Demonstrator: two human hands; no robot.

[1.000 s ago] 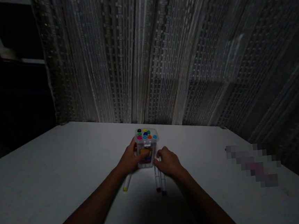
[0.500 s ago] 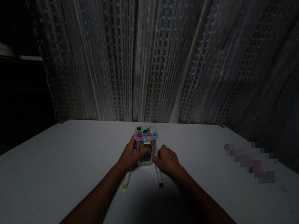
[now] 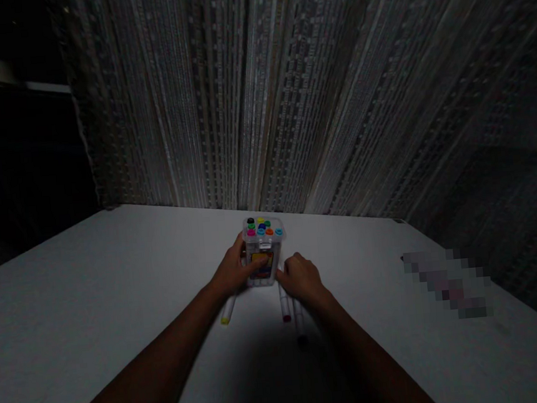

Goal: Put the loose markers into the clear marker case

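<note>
A clear plastic marker case stands upright on the white table, with several coloured marker ends showing at its top. My left hand is closed around its left side, thumb across the printed label. Close against the lower right of the case, my right hand has its fingers curled; what they hold, if anything, is hidden. A yellow-ended marker lies below my left hand. A red-ended marker and a dark-ended marker lie side by side below my right hand, their far ends partly covered.
The white table spreads out on both sides. A blurred-out object lies toward its right edge. Behind the far edge hangs a patterned curtain. The left background is very dark.
The dark-ended marker now shows beside the red-ended one, below my right hand. The view has shifted slightly. My left hand keeps its hold on the marker case.
</note>
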